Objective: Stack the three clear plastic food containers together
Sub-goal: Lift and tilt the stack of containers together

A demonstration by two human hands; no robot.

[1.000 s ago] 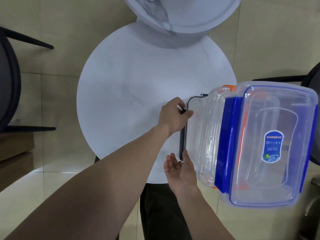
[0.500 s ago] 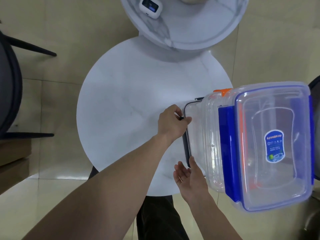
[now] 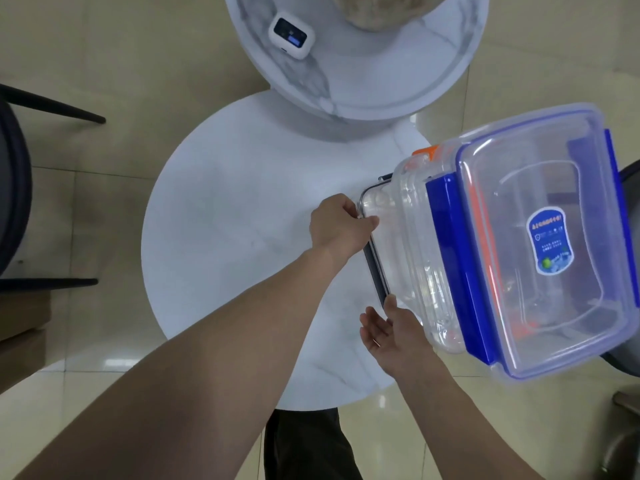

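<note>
Three clear plastic containers stand piled at the right edge of a round white table [image 3: 221, 216]. The top one [image 3: 540, 244] has blue clasps and a blue sticker. Under it sits one with orange clasps [image 3: 426, 154]. The bottom one [image 3: 375, 206] has a dark rim. My left hand [image 3: 337, 226] grips the bottom container's left rim near the far corner. My right hand [image 3: 391, 327] lies flat, palm up, against the near left corner of the pile, fingers apart.
A higher marbled round table [image 3: 363, 74] overlaps the far side; a small white device [image 3: 291, 38] and a beige object [image 3: 377, 8] lie on it. Dark chairs [image 3: 14, 209] stand left and right. Tiled floor surrounds the tables. My dark trousers show below.
The view has tilted up, bringing the higher table and the device into sight. Both hands keep their places on the pile, which has turned slightly.
</note>
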